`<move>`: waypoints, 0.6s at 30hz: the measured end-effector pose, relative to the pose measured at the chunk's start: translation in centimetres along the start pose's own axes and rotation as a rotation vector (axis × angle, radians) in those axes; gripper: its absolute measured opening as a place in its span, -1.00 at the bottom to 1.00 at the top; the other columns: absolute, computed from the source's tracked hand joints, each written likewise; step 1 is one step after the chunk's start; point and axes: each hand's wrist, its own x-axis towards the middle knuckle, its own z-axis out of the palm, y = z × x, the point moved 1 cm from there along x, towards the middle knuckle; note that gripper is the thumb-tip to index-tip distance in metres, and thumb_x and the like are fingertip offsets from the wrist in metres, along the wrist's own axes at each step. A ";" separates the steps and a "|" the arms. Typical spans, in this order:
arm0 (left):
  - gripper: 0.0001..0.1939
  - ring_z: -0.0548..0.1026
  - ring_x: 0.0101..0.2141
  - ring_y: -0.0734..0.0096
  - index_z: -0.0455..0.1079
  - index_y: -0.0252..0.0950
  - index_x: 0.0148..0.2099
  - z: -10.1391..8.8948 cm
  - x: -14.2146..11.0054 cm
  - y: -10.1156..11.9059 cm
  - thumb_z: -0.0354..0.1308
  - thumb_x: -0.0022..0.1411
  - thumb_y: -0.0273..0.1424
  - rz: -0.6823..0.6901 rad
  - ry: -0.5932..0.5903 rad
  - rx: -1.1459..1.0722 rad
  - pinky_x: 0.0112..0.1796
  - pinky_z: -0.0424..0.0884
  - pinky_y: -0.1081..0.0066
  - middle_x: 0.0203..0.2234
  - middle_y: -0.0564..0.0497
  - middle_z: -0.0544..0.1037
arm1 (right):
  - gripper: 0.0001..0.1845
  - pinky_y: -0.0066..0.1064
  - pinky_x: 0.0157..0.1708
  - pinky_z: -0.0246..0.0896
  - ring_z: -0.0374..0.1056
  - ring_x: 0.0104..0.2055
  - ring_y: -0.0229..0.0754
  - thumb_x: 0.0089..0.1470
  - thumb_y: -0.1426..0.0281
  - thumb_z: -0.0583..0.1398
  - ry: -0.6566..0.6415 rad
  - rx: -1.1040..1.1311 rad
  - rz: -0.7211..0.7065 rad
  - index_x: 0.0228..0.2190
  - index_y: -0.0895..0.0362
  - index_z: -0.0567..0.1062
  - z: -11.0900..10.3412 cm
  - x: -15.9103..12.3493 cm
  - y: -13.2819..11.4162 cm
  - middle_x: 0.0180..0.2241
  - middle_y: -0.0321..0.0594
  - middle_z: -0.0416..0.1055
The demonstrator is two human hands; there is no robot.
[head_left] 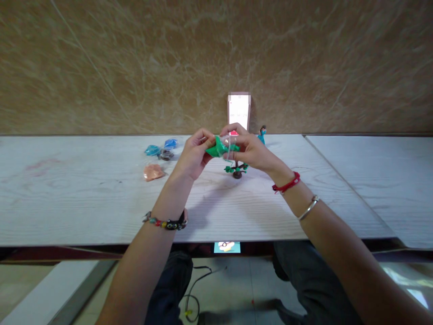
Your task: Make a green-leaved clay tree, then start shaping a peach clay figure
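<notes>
Between both hands, above the tabletop, is a lump of green modelling clay point(219, 147) in a clear plastic bag. My left hand point(198, 151) pinches its left end between thumb and fingers. Fingers of my right hand point(248, 149) are closed round the bag's right side. Just below the right hand stands a small clay tree point(237, 171) with a brown trunk and green leaves; its top is hidden behind the hand. Behind the hands a lit phone point(238, 110) leans against the wall.
Bags of teal clay point(152, 150), blue clay point(171, 144), dark clay point(166, 155) and orange clay point(153, 172) lie left on the white table point(84, 194). A small blue figure point(261, 134) stands by the wall at right. A cable point(192, 293) lies on the floor.
</notes>
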 end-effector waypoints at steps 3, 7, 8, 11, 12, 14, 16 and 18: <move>-0.77 0.27 -0.61 0.63 0.12 -0.27 -0.54 -0.3 0.1 0.2 0.09 0.08 -0.38 0.025 -0.007 -0.019 -0.58 0.24 0.59 -0.66 0.16 0.24 | -0.88 -0.43 -0.30 0.22 0.17 -0.19 -0.26 -0.14 0.39 0.23 0.045 0.025 0.025 -0.43 0.10 0.47 0.1 0.0 0.0 -0.22 -0.25 0.20; -0.76 0.28 -0.60 0.63 0.11 -0.27 -0.53 -1.0 0.3 0.1 0.09 0.09 -0.37 0.017 -0.016 0.002 -0.53 0.29 0.57 -0.64 0.16 0.27 | -0.84 -0.50 -0.43 0.21 0.21 -0.34 -0.35 -0.06 0.42 0.16 0.147 0.083 0.127 -0.34 0.11 0.45 0.4 0.0 0.5 -0.22 -0.25 0.26; -0.76 0.29 -0.59 0.62 0.11 -0.27 -0.53 -1.1 0.4 0.0 0.10 0.08 -0.36 0.016 -0.018 0.015 -0.53 0.29 0.57 -0.64 0.16 0.28 | -0.82 -0.50 -0.44 0.21 0.22 -0.36 -0.36 -0.05 0.42 0.15 0.161 0.083 0.144 -0.31 0.11 0.45 0.4 0.0 0.7 -0.22 -0.25 0.27; -0.76 0.29 -0.59 0.63 0.10 -0.27 -0.53 -1.4 0.5 -0.4 0.10 0.06 -0.37 0.021 -0.018 0.033 -0.54 0.28 0.59 -0.64 0.17 0.28 | -0.79 -0.51 -0.47 0.21 0.22 -0.36 -0.37 -0.12 0.39 0.20 0.115 0.023 0.133 -0.33 0.12 0.48 0.2 -0.1 0.7 -0.18 -0.23 0.28; -0.77 0.29 -0.60 0.63 0.10 -0.28 -0.53 -1.4 0.6 -0.5 0.10 0.05 -0.38 0.020 -0.015 0.040 -0.55 0.27 0.60 -0.64 0.17 0.27 | -0.80 -0.52 -0.48 0.21 0.22 -0.38 -0.38 -0.15 0.38 0.22 0.082 -0.003 0.130 -0.36 0.13 0.49 0.2 -0.1 0.7 -0.17 -0.23 0.28; -0.79 0.28 -0.61 0.64 0.12 -0.28 -0.53 -1.4 0.6 -0.7 0.10 0.04 -0.40 0.014 -0.001 0.064 -0.58 0.24 0.61 -0.65 0.16 0.27 | -0.83 -0.53 -0.56 0.17 0.20 -0.47 -0.43 -0.17 0.35 0.24 0.051 -0.026 0.165 -0.44 0.16 0.51 0.4 -0.1 0.8 -0.19 -0.21 0.28; -0.82 0.26 -0.62 0.64 0.14 -0.28 -0.53 -1.3 0.7 -0.9 0.10 0.02 -0.43 0.012 0.022 0.097 -0.60 0.20 0.62 -0.66 0.16 0.27 | -0.81 -0.55 -0.65 0.08 0.14 -0.56 -0.48 -0.15 0.30 0.23 0.078 0.016 0.243 -0.48 0.19 0.50 0.9 -0.1 1.1 -0.30 -0.22 0.30; -0.84 0.25 -0.63 0.64 0.16 -0.28 -0.53 -1.3 0.8 -1.0 0.10 0.02 -0.45 0.024 0.042 0.129 -0.61 0.18 0.62 -0.66 0.16 0.27 | -0.75 -0.57 -0.71 -0.04 0.09 -0.62 -0.48 -0.12 0.25 0.21 0.144 0.118 0.333 -0.45 0.20 0.50 1.5 -0.1 1.4 -0.50 -0.29 0.26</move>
